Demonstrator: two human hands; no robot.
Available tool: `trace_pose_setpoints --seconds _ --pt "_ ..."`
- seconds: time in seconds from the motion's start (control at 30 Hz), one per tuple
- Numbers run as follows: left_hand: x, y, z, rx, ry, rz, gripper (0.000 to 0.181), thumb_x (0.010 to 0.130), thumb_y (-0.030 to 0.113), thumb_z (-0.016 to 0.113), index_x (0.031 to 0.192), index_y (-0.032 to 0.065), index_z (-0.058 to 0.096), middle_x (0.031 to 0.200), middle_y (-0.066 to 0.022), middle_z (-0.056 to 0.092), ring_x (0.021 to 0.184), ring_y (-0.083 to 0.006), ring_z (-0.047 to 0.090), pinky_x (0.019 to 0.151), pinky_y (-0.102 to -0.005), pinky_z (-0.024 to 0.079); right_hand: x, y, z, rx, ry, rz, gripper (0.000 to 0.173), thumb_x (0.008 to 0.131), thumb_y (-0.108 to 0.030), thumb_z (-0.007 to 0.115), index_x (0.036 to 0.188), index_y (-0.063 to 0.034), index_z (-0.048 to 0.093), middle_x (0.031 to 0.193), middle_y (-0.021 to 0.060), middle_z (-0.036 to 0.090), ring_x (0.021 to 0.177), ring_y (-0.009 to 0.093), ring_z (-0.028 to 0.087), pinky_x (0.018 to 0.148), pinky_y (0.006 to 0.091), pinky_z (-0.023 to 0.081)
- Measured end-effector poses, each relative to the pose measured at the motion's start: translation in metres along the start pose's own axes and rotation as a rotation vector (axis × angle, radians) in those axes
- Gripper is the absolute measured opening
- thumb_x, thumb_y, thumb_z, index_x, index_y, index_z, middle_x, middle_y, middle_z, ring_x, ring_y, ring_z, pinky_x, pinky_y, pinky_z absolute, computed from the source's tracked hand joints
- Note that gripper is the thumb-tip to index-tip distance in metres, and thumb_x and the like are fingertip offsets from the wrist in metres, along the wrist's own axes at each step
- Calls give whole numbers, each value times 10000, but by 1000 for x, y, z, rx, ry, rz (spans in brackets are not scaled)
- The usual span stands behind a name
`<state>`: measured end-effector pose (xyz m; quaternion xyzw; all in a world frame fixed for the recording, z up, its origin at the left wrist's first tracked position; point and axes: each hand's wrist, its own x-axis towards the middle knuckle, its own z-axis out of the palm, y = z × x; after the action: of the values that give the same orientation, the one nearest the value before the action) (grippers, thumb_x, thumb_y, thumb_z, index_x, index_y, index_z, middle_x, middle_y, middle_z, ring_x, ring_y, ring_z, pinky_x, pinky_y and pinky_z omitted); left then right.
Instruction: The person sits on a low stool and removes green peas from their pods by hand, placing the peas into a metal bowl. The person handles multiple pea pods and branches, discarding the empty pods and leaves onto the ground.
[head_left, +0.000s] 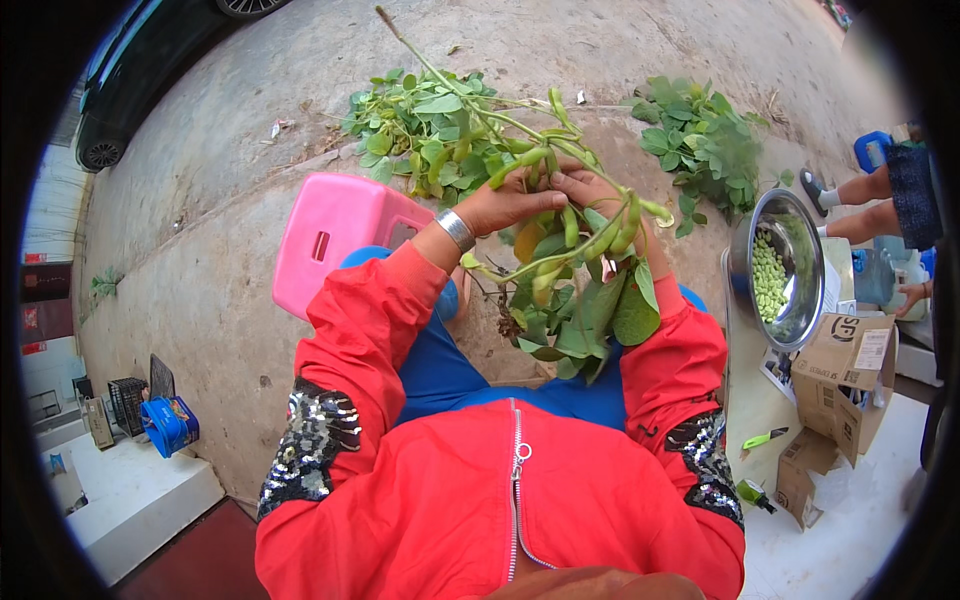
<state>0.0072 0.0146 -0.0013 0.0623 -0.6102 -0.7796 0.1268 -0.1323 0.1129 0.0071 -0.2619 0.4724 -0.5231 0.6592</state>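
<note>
A leafy soybean plant (626, 225) with plump green pods hangs over my lap, its bare stem reaching up and to the left. My left hand (506, 202), below a wide silver bracelet, grips it among the pods, with some fingers hidden behind them. Close beside it, my right hand (589, 187) has its thumb and fingers on the same cluster; stems and leaves cover part of this hand. To the right stands a steel bowl (806, 225) partly filled with shelled green beans (769, 277).
A pink plastic stool (330, 232) stands left of my knees. Two soybean plant piles (420, 120) (697, 135) lie on the concrete. Cardboard boxes (840, 375) and a green-handled knife (761, 441) rest at right, near a person's legs (866, 202). A dark car (157, 67) is parked upper left.
</note>
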Motion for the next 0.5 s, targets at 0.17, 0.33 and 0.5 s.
trace_pose_setpoints --seconds 0.17,0.33,0.5 --pt "1 -2 -4 15 76 9 248 848 98 606 1070 2 549 1038 -65 588 971 -141 549 858 -278 452 2 7 -14 114 -185 73 312 891 -313 554 1093 -79 599 765 -23 594 594 60 508 502 187 384" --pt "5 -7 -13 141 103 54 175 855 123 611 981 8 573 954 -43 617 840 -109 561 756 -255 469 0 -12 -12 -305 38 128 388 889 -257 529 1185 -6 534 760 17 589 683 82 541 577 186 416" --pt "6 -9 -24 324 249 -102 172 858 175 620 935 23 593 762 13 582 716 -77 529 651 -230 449 -23 -26 -71 -10 279 -339 252 909 -188 504 1098 -27 549 685 -26 501 500 50 424 409 178 328"
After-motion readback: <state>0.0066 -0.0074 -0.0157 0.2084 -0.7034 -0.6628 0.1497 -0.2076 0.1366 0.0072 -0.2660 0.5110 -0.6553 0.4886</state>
